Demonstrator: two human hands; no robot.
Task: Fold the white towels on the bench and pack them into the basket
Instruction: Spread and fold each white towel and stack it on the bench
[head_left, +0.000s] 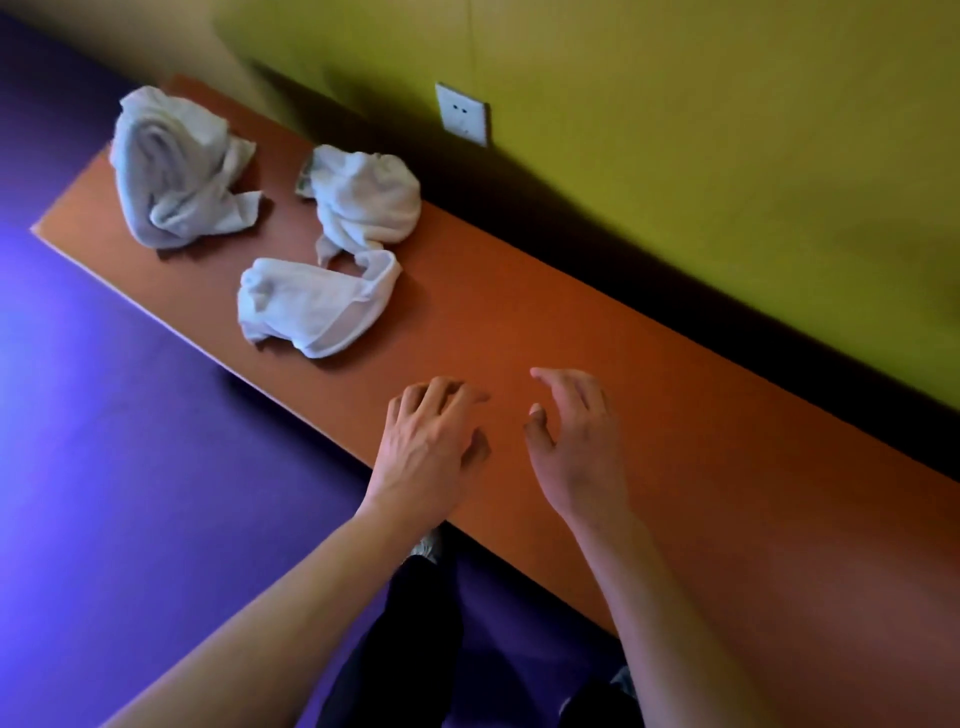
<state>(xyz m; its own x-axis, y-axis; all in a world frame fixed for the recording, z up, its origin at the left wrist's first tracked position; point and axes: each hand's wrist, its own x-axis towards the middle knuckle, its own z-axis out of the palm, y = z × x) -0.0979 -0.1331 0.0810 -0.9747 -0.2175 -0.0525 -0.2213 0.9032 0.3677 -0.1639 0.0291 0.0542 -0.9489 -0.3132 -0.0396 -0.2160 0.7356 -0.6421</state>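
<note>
Both hands hovering released, holding nothing; left hand (431, 441) sitting nearer the nearest crumpled towel (317, 306), right hand (576, 441) farther along the counter (675, 441).

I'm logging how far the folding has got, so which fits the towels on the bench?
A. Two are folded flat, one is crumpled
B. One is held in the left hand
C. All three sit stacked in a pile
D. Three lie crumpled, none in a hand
D: the far towel, the wall-side towel and the nearest towel lie crumpled and apart, while the left hand and right hand hold nothing.
</note>
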